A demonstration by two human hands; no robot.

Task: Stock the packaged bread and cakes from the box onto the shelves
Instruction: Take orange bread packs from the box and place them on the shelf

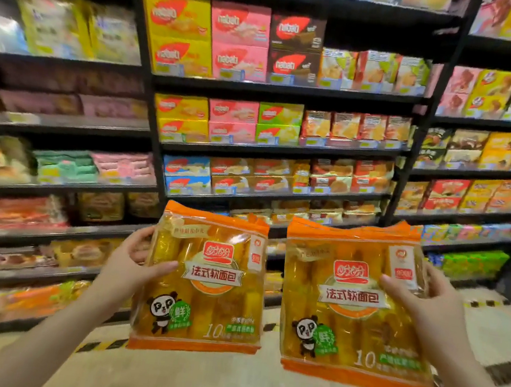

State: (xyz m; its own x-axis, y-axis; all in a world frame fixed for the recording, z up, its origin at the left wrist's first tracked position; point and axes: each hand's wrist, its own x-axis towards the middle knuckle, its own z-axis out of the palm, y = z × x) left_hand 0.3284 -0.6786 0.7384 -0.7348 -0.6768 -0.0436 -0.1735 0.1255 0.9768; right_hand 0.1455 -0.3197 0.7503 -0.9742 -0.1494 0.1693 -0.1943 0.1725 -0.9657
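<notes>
2 bags of bread are held up in front of the shelves [279,150], so the step in hand looks like the carrying step: the bags are out of the box and are not yet put away. The box is not seen in this view.

The left bread bag [204,282] is held by the left hand [128,266]. The thumb is laid across the front of the bag and the other fingers are curled round its left edge, behind the bag. The hand is closed round the bag, not loose.

The right bread bag [352,307] is held by the right hand [419,302] in the same way. The thumb is pressed on the front and the fingers are wrapped round the right edge.

Both bags are held upright, side by side, with a small gap between them. They are kept up in the air, well off the pale floor [227,386], and no shelf is touched by them.

For the next move, a free spot must be found. More orange packs [16,300] are seen on a low shelf at the left, so that may be the right place, though this is only a guess. The bags are soft and the bread inside can be squashed, so a gentle hold is called for. 1 bag is best set down at a time and pushed back neatly.
</notes>
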